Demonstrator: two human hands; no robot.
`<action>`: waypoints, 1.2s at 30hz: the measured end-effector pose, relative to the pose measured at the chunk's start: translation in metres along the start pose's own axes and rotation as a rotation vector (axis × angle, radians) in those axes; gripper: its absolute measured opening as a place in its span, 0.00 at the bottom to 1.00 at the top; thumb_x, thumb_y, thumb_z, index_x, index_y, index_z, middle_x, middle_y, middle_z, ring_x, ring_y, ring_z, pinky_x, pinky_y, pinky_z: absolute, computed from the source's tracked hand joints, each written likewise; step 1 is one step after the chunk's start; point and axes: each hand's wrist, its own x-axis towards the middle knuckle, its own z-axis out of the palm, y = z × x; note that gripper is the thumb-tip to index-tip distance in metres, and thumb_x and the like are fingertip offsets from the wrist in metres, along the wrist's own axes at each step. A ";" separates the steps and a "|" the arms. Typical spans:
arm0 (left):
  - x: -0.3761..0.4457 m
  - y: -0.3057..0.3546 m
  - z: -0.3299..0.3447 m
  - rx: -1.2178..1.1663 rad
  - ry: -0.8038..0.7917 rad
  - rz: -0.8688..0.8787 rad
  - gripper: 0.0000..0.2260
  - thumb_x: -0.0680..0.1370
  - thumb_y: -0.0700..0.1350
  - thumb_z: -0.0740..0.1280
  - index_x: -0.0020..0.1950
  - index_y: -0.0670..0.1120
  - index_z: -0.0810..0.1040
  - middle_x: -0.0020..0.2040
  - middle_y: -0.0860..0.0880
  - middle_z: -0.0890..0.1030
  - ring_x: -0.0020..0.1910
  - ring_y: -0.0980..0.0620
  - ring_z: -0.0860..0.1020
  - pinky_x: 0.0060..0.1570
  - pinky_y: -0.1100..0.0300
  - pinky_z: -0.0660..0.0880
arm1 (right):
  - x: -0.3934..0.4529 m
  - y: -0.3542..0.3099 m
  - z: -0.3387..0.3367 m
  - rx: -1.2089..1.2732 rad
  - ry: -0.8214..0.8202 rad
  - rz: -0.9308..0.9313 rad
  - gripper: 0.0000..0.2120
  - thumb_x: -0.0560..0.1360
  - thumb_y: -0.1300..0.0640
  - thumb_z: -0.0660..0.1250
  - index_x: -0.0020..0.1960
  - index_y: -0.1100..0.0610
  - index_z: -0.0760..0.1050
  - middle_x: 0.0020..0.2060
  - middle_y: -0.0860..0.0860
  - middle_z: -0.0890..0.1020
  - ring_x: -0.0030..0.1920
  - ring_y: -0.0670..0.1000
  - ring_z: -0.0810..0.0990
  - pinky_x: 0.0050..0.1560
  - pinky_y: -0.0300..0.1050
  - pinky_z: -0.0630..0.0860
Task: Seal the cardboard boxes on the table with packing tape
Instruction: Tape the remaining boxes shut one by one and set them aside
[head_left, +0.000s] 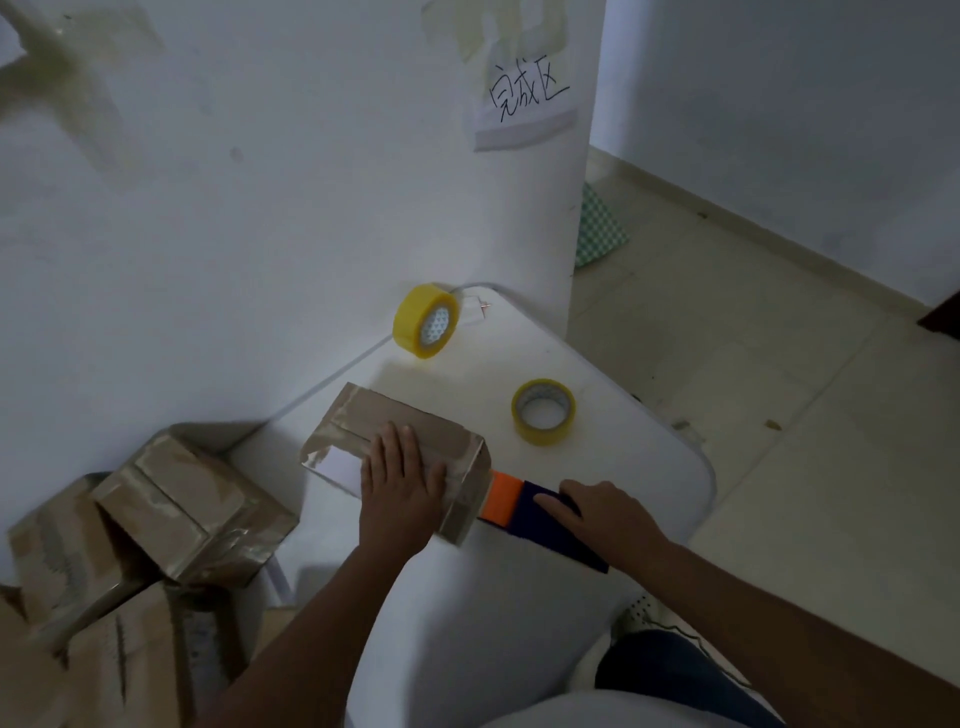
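On table (597, 364), box (363, 421) runs far-left to near-right.

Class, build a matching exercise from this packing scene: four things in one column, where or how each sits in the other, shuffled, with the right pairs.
1. left hand
2. right hand
3. upright tape roll
4. flat tape roll

A. lies mid-table
B. flat on the box
C. on the orange-and-blue tool
D. against the wall

Pairs: 1-B, 2-C, 3-D, 4-A

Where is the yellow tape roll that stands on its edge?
In the head view, the upright tape roll stands at the table's far corner beside the wall, beyond the cardboard box.
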 end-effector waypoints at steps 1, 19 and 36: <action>0.001 -0.001 0.002 0.015 0.017 0.009 0.37 0.76 0.66 0.32 0.79 0.45 0.34 0.78 0.44 0.32 0.77 0.46 0.33 0.77 0.48 0.39 | -0.003 0.006 -0.002 0.001 -0.002 0.009 0.23 0.78 0.34 0.53 0.36 0.51 0.63 0.29 0.50 0.72 0.30 0.49 0.73 0.30 0.43 0.65; -0.016 0.038 0.022 0.104 0.180 0.170 0.31 0.79 0.48 0.68 0.77 0.38 0.63 0.77 0.38 0.64 0.77 0.40 0.61 0.72 0.44 0.65 | 0.008 -0.018 -0.016 0.187 -0.142 0.067 0.16 0.78 0.40 0.62 0.59 0.49 0.72 0.49 0.53 0.82 0.44 0.51 0.81 0.39 0.45 0.77; -0.018 0.035 0.026 0.003 0.282 0.212 0.24 0.81 0.45 0.58 0.77 0.39 0.63 0.77 0.41 0.65 0.76 0.43 0.63 0.72 0.48 0.63 | 0.036 -0.038 -0.021 -0.173 -0.026 0.203 0.16 0.80 0.44 0.58 0.58 0.56 0.70 0.51 0.55 0.80 0.48 0.56 0.79 0.42 0.46 0.73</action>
